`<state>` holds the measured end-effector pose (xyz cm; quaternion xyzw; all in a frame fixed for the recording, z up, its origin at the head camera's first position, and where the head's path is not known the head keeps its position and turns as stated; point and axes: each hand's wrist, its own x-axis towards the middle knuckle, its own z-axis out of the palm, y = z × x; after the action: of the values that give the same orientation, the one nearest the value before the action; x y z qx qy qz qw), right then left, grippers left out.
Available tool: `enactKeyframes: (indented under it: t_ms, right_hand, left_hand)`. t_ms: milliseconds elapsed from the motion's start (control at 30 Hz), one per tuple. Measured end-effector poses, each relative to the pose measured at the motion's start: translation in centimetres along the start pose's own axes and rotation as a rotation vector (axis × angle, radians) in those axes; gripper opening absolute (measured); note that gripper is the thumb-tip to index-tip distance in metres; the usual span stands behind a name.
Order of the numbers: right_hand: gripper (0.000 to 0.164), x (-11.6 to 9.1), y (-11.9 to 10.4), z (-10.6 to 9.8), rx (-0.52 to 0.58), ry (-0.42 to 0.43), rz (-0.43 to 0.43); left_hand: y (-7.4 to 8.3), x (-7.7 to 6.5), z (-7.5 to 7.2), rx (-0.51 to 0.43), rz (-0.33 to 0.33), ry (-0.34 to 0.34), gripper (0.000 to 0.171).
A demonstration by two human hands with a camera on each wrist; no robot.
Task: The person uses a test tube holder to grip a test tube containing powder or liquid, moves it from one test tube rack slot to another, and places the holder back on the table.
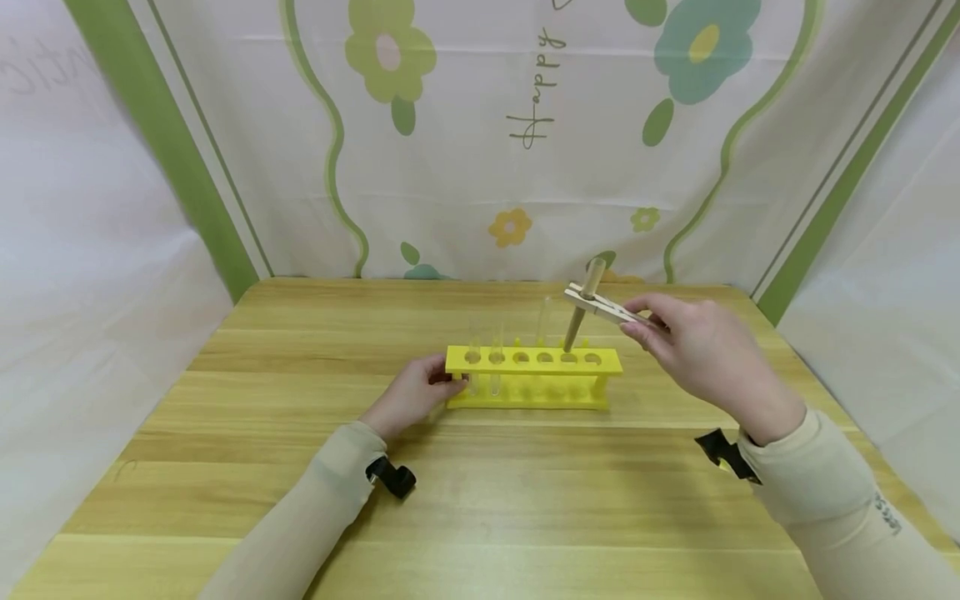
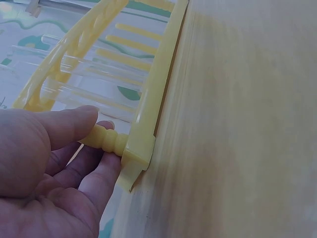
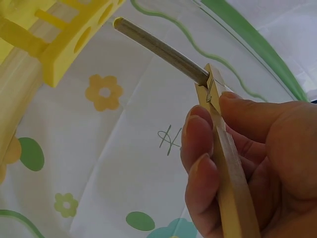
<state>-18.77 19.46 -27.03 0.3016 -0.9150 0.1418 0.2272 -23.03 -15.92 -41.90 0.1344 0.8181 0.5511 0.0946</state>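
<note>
A yellow test tube rack (image 1: 534, 360) stands on the wooden table, with my left hand (image 1: 420, 392) at its left end. In the left wrist view, my thumb and fingers grip the rack's ridged end post (image 2: 106, 139). My right hand (image 1: 693, 354) holds a wooden test tube clamp (image 1: 607, 310). The clamp's jaws are closed round a test tube (image 1: 576, 325), whose lower part looks grey-brown. This tube leans, its rounded bottom close over the rack's right half, near the fifth hole from the left. Clear test tubes (image 1: 496, 333) stand in the two leftmost holes.
Another clear tube (image 1: 543, 321) rises at the rack's back row, among short yellow pegs (image 1: 585, 342). The wooden table (image 1: 480, 500) stretches in front of the rack. A flower-printed white cloth (image 1: 465, 150) hangs behind, and white cloth flanks both sides.
</note>
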Motion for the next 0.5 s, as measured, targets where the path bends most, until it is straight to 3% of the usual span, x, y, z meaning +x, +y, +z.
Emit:
enactKeyframes:
  t_ms: [500]
  right_hand:
    - [0.016, -0.7, 0.2, 1.2, -0.001, -0.038, 0.020]
  left_hand:
    - [0.1, 0.0, 0.1, 0.002, -0.009, 0.011, 0.023]
